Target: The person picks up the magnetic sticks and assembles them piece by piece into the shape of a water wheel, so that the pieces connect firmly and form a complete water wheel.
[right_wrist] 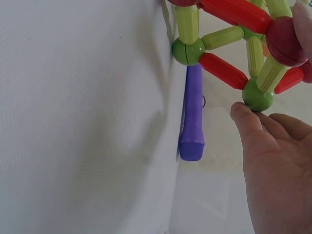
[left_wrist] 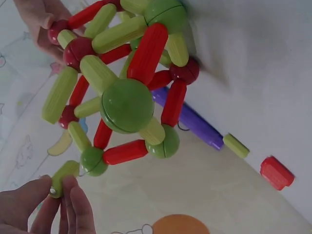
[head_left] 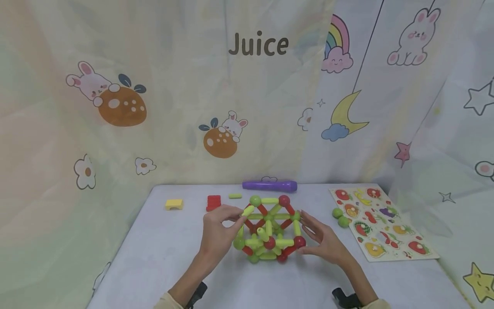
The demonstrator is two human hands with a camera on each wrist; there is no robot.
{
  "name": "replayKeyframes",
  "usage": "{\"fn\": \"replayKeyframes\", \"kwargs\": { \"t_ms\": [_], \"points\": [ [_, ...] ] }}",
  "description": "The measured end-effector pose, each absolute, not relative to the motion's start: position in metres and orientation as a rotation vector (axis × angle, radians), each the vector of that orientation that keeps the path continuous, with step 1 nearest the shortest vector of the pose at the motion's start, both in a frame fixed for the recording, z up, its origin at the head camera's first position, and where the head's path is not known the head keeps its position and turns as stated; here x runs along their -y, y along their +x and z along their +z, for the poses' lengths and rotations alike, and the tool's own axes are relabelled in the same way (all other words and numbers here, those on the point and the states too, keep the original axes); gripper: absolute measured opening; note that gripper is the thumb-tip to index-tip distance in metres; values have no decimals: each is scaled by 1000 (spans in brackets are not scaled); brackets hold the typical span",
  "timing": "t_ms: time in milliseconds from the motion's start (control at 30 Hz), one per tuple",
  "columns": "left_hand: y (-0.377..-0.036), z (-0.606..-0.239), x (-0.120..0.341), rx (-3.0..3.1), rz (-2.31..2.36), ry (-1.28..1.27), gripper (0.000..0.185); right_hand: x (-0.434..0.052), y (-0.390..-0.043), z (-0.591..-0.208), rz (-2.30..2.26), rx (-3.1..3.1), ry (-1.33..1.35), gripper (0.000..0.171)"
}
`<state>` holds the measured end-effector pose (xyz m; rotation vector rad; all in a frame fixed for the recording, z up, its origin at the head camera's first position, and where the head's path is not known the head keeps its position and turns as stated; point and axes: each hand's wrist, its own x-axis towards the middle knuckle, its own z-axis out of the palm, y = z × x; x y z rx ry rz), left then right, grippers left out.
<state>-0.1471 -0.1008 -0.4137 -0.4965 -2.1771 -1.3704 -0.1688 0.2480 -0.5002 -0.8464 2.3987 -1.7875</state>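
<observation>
1. Head view: the rod-and-ball structure [head_left: 270,229] sits on the white table [head_left: 162,257] at centre frame, a lattice of red and yellow-green rods joined by green and red balls. The left hand [head_left: 218,234] is at its left side, fingertips pinching a loose yellow-green rod [head_left: 248,210] just by the upper left corner. The right hand [head_left: 324,240] rests against the right side with fingers fairly straight, touching the frame, not wrapped round it. Behind lie a purple stick [head_left: 270,186], a red block [head_left: 213,202], a yellow arch block [head_left: 174,204] and a short green rod [head_left: 234,196]; to the right, two green balls [head_left: 340,217] and a fruit puzzle board [head_left: 380,223].

2. Left wrist view: bottom left, the left hand's fingertips [left_wrist: 73,195] grip the yellow-green rod [left_wrist: 63,176], its far end just beside a small green ball [left_wrist: 93,161] of the structure — whether they touch, I cannot tell. A big green ball [left_wrist: 127,106] fills mid-frame.

3. Right wrist view: lower right, the right hand [right_wrist: 275,170] lies open — one fingertip [right_wrist: 242,113] touches a green ball [right_wrist: 257,95] at the structure's edge. The purple stick [right_wrist: 193,114] lies along the backdrop.
</observation>
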Motion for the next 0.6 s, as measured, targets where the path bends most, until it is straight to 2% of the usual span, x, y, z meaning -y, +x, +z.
{"fn": "replayKeyframes", "kwargs": {
  "t_ms": [600],
  "points": [
    [-150,-429,76,2103,-1409,-460,21,-248,-167,-498,-1782,-2403,-786,106]
  ]
}}
